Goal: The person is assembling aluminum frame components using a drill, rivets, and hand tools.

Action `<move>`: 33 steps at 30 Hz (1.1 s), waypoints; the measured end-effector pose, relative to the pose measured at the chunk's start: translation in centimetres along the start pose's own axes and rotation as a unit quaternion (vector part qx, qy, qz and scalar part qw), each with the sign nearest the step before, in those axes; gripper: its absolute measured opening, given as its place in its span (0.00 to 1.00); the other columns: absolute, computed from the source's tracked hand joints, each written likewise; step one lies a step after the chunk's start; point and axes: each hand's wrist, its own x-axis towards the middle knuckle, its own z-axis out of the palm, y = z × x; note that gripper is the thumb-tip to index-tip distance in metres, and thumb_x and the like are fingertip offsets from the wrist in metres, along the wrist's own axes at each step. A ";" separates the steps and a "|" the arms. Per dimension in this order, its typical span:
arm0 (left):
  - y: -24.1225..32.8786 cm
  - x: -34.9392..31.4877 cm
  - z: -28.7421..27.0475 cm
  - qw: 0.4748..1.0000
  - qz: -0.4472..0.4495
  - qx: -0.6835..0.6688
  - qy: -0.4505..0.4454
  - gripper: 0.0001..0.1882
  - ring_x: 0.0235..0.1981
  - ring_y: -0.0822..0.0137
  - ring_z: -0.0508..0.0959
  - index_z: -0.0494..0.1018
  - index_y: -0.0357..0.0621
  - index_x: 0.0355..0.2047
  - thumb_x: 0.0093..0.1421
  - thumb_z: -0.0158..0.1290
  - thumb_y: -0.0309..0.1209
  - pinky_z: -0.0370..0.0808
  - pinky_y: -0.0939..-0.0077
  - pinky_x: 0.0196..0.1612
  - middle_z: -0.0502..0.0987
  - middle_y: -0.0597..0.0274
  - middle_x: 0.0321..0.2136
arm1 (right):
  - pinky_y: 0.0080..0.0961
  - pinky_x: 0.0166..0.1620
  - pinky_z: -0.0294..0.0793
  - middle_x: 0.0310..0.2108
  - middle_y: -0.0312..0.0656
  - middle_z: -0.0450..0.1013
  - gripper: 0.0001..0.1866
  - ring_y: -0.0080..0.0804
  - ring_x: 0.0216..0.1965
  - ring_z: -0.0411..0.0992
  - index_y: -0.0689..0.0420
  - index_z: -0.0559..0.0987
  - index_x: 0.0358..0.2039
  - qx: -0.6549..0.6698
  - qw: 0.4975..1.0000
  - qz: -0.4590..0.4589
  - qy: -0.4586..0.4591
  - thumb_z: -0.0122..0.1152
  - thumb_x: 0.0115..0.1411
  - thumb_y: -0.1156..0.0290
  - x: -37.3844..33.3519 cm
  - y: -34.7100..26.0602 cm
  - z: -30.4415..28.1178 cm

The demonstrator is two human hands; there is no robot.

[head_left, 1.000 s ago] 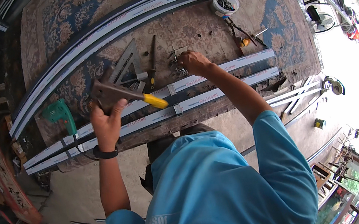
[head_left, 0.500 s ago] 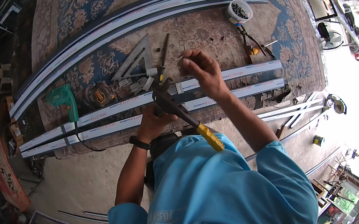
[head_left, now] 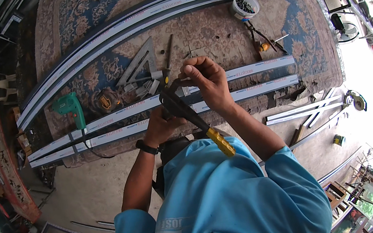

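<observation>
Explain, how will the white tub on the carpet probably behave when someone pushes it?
The white tub would probably keep its shape, as its round rim looks firm. It may feel heavy for its size, since many small pieces lie inside. A hard push could spill some, because its top is open.

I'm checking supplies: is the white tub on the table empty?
The white tub isn't empty: small pieces, many dark, show through its open top. Their depth can't be told.

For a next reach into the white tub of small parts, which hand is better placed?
Probably the right hand: it is nearer the white tub, while the left hand, farther off, grips the yellow-handled tool. Whether the right hand pinches anything is unclear.
</observation>
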 end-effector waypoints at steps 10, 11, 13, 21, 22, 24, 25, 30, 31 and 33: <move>1.9 0.1 -0.6 0.998 -0.017 0.039 -0.035 0.25 0.34 0.77 0.77 0.81 0.43 0.40 0.53 0.73 0.49 0.75 0.76 0.40 0.81 0.71 0.32 | 0.28 0.47 0.85 0.39 0.39 0.79 0.09 0.26 0.41 0.80 0.63 0.78 0.45 -0.011 1.000 -0.009 0.013 0.63 0.70 0.71 -0.1 0.6 -0.4; 3.5 0.4 -0.2 0.998 0.015 0.055 -0.018 0.27 0.35 0.77 0.77 0.80 0.42 0.41 0.53 0.73 0.50 0.75 0.76 0.40 0.81 0.70 0.33 | 0.28 0.47 0.84 0.38 0.39 0.79 0.09 0.26 0.41 0.80 0.63 0.79 0.45 -0.024 0.999 -0.012 0.019 0.63 0.69 0.71 0.0 0.3 -0.6; 2.0 0.0 -1.9 0.982 0.035 0.185 -0.007 0.28 0.31 0.79 0.75 0.76 0.41 0.48 0.57 0.72 0.46 0.73 0.78 0.36 0.79 0.73 0.31 | 0.27 0.47 0.84 0.38 0.38 0.80 0.09 0.25 0.41 0.80 0.63 0.79 0.44 -0.035 0.999 0.004 0.008 0.64 0.69 0.71 -0.1 -0.2 -0.8; 4.1 1.0 -1.8 0.997 -0.015 0.006 0.073 0.28 0.35 0.77 0.77 0.73 0.40 0.49 0.62 0.67 0.49 0.75 0.77 0.40 0.78 0.69 0.34 | 0.21 0.46 0.80 0.36 0.38 0.80 0.09 0.21 0.39 0.78 0.64 0.79 0.42 -0.057 0.997 -0.043 0.000 0.66 0.68 0.72 -0.7 0.5 -0.9; 4.3 0.8 -1.6 0.997 -0.049 -0.021 0.047 0.29 0.33 0.78 0.76 0.73 0.40 0.48 0.61 0.67 0.51 0.74 0.80 0.37 0.77 0.70 0.33 | 0.20 0.46 0.79 0.36 0.38 0.80 0.09 0.21 0.39 0.78 0.64 0.79 0.42 -0.041 0.998 -0.054 0.009 0.66 0.68 0.72 -0.7 0.3 -0.8; 4.6 0.5 -0.2 0.997 -0.050 -0.060 0.019 0.30 0.23 0.83 0.71 0.72 0.42 0.44 0.59 0.68 0.55 0.68 0.86 0.25 0.74 0.74 0.26 | 0.20 0.47 0.79 0.36 0.38 0.80 0.08 0.20 0.39 0.77 0.64 0.79 0.42 -0.042 0.997 -0.065 0.014 0.66 0.68 0.73 -0.6 -0.5 -0.5; 4.3 0.7 0.4 0.999 -0.021 -0.033 0.010 0.30 0.20 0.84 0.69 0.72 0.43 0.43 0.58 0.68 0.55 0.65 0.87 0.22 0.72 0.75 0.23 | 0.20 0.47 0.79 0.36 0.38 0.80 0.08 0.20 0.39 0.77 0.64 0.79 0.42 -0.045 0.996 -0.074 0.016 0.66 0.68 0.73 -0.5 -1.0 -0.4; 4.8 1.3 1.2 0.996 -0.048 -0.061 -0.042 0.34 0.15 0.82 0.65 0.70 0.44 0.44 0.57 0.66 0.61 0.61 0.85 0.18 0.70 0.73 0.19 | 0.20 0.47 0.78 0.37 0.37 0.80 0.07 0.20 0.40 0.77 0.64 0.80 0.42 -0.074 0.993 -0.090 0.000 0.66 0.67 0.74 -0.4 -2.4 -0.8; 5.0 1.4 1.6 0.994 -0.039 -0.082 -0.053 0.34 0.15 0.82 0.65 0.70 0.44 0.43 0.57 0.66 0.62 0.61 0.85 0.17 0.69 0.72 0.19 | 0.20 0.47 0.78 0.38 0.36 0.79 0.07 0.20 0.41 0.77 0.64 0.80 0.41 -0.057 0.995 -0.081 -0.009 0.66 0.67 0.74 -0.5 -2.7 -0.6; 5.2 1.8 1.9 0.992 -0.026 -0.102 -0.063 0.35 0.15 0.82 0.65 0.70 0.45 0.43 0.56 0.66 0.62 0.60 0.85 0.17 0.69 0.72 0.19 | 0.20 0.47 0.78 0.38 0.36 0.79 0.07 0.20 0.41 0.77 0.64 0.80 0.41 -0.077 0.991 -0.105 -0.011 0.67 0.67 0.74 -0.4 -3.4 0.0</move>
